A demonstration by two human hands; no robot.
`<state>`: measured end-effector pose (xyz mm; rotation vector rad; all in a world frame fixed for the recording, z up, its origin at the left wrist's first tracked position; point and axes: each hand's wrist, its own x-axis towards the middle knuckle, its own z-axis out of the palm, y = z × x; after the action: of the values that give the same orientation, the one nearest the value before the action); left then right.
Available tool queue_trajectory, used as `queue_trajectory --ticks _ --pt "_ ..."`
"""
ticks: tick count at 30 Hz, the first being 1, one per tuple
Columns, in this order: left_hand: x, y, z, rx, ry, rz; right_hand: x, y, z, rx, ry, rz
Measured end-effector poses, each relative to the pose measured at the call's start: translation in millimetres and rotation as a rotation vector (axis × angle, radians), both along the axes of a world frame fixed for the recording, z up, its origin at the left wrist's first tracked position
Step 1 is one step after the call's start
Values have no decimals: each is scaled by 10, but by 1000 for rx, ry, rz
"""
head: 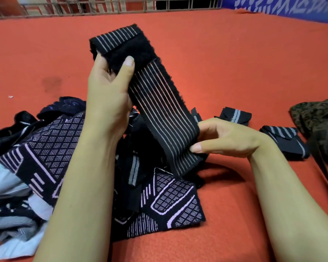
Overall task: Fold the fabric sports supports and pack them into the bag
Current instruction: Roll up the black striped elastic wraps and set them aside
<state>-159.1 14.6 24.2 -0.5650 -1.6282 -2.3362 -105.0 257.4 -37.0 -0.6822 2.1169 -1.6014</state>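
Observation:
A black elastic support strap (159, 110) with thin pale stripes and a fuzzy black patch near its top is stretched upright in the air. My left hand (110, 87) grips its upper part, thumb pressed on the fuzzy patch. My right hand (222, 138) pinches its lower end between thumb and fingers. Under my arms lies a pile of dark patterned supports (64, 157) on the red surface. Two folded black supports (233, 115) (286, 140) lie to the right. A dark mottled bag (314, 118) sits at the right edge, partly cut off.
The red cloth-covered surface (235, 63) spreads far behind the strap. White and pale-blue fabric pieces (6, 184) lie at the lower left of the pile. A metal railing (102, 6) and a blue banner (282, 6) border the far edge.

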Motion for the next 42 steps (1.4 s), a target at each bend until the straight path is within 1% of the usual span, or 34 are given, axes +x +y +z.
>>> queue_trajectory --ticks 3,6,7,11,15,19,21,26,28,32,36,38,42 --pt "4 26 -29 -26 4 5 18 -33 64 -29 55 -41" --pt "17 35 -29 -26 -15 -11 -25 -41 70 65 226 -171" --pt "20 46 -24 -23 -23 -16 -45 -47 67 57 235 -213" --pt "65 101 -1 -19 -43 -48 -26 -108 88 5 192 -293" --pt "102 133 8 -46 -68 -73 -4 -108 92 -78 140 -267" --pt "95 132 -8 -51 -65 -62 -2 -100 86 46 238 -297" --pt "82 122 -15 -40 -70 -56 -2 -107 103 48 263 -311" --pt "93 73 3 -24 -92 -81 16 -119 126 -10 236 -316" --pt "105 49 7 -66 -113 -113 15 -142 128 -51 248 -314" --pt "122 -1 -4 -245 -171 -244 -18 -126 117 -122 265 -346" --pt "120 -23 -18 -345 -228 -349 -49 -125 89 -258 248 -411" --pt "117 -13 -32 -362 -242 -360 -66 -126 84 -279 223 -433" --pt "113 9 -52 -317 -271 -385 -59 -150 90 -252 250 -439"
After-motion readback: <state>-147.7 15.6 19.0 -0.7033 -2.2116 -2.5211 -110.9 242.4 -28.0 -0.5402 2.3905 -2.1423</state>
